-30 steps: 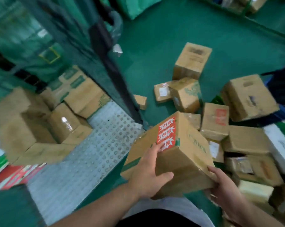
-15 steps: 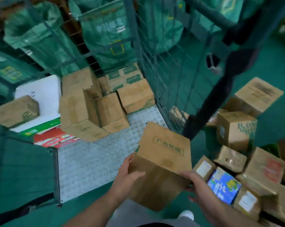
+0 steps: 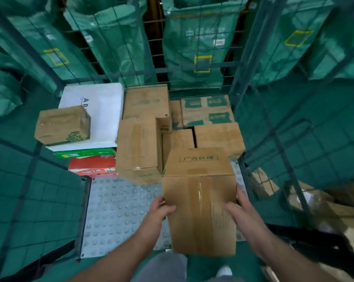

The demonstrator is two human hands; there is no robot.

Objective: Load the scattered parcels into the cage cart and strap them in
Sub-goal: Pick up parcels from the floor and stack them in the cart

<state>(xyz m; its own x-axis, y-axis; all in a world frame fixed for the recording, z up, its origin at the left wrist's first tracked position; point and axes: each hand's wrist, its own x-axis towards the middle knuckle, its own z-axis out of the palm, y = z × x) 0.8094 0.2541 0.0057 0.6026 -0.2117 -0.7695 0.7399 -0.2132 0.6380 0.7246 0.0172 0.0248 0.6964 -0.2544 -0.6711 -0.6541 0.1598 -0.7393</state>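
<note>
I hold a taped brown cardboard parcel [image 3: 199, 196] with both hands over the front right of the cage cart's studded grey floor [image 3: 119, 210]. My left hand [image 3: 157, 212] grips its left side and my right hand [image 3: 239, 210] its right side. Behind it, several brown boxes [image 3: 138, 145] stand stacked against the cart's back mesh [image 3: 192, 78]. At the back left lies a white flat box [image 3: 102, 112] on green and red cartons, with a small brown box [image 3: 63, 125] on top.
Green mesh walls [image 3: 39, 200] enclose the cart on the left, the right and the back. Green mail sacks [image 3: 198, 43] hang behind the back mesh. Through the right mesh I see loose parcels [image 3: 263, 184] on the green floor. My shoe [image 3: 223, 270] shows below.
I turned from the scattered pile on the floor to face the cart. The parcel moved left and forward with both hands on it, and now hangs over the cart floor.
</note>
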